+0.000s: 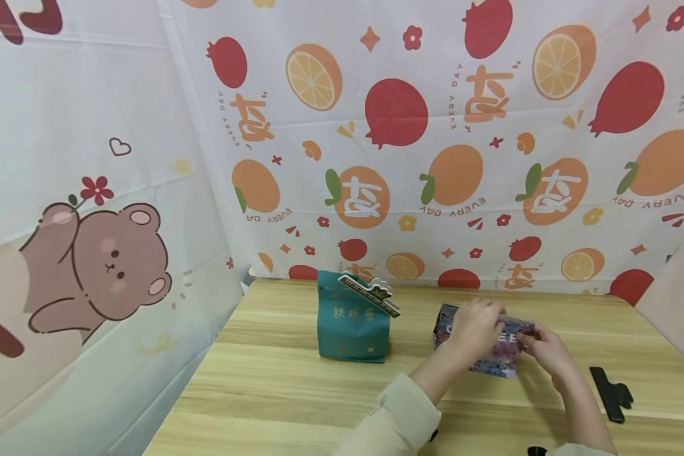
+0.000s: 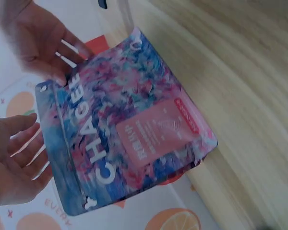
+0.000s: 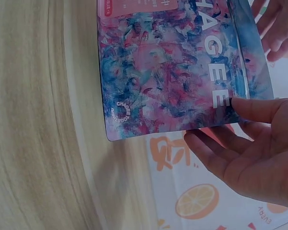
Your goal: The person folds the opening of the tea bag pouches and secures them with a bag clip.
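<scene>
Multicoloured CHAGEE pouch [image 2: 116, 117], tilted, in right hand [image 3: 259, 158]

In the head view, cannot read the middle letters of the bag [image 1: 498, 364], behind the left hand [image 1: 479, 326]. Nearer the body than the grip, see just a sliver of a dark object [image 1: 538, 451], cut by the bottom edge. Below the grip in the left wrist view, cannot make out the tiny print of the label [image 2: 158, 134]. From the right wrist, miss the first letter, beyond the top edge.
</scene>
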The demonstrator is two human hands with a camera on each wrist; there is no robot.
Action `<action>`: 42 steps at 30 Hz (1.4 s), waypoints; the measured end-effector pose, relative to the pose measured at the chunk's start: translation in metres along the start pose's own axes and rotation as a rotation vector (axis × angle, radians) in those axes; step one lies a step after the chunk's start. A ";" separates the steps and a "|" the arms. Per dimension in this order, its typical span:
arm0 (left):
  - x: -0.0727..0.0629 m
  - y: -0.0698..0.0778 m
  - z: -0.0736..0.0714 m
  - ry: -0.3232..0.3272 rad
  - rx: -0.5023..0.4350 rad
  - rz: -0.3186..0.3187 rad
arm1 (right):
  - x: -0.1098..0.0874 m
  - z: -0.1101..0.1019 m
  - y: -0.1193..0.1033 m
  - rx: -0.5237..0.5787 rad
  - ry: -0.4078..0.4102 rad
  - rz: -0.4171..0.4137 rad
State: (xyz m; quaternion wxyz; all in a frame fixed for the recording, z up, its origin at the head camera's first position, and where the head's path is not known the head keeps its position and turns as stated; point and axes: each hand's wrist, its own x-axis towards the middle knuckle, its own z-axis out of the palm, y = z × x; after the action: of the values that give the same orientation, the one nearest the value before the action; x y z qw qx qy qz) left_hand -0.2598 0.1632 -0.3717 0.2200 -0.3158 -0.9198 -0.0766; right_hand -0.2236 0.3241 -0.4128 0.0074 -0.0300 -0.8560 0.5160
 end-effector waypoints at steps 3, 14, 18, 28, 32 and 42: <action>0.002 0.006 0.005 0.042 0.010 -0.009 | -0.001 -0.002 0.003 0.023 -0.005 0.000; 0.010 0.010 0.016 0.071 0.019 0.026 | -0.006 -0.020 0.012 0.296 -0.080 0.030; 0.009 0.009 0.016 0.102 -0.038 0.053 | -0.007 -0.025 0.017 0.258 -0.062 0.010; 0.000 -0.005 0.020 0.174 -0.142 0.045 | -0.003 -0.014 0.024 0.259 -0.171 -0.084; -0.001 -0.009 0.020 0.167 -0.153 0.038 | -0.001 -0.010 0.022 0.242 -0.145 -0.095; 0.006 -0.007 0.014 0.044 -0.199 -0.001 | 0.002 -0.004 0.020 0.156 -0.032 -0.120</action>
State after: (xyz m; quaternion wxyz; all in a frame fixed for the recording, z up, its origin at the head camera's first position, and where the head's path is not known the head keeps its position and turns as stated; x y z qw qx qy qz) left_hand -0.2734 0.1643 -0.3814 0.2079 -0.3338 -0.9027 -0.1745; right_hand -0.2246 0.3374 -0.4285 0.0271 0.0301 -0.8135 0.5802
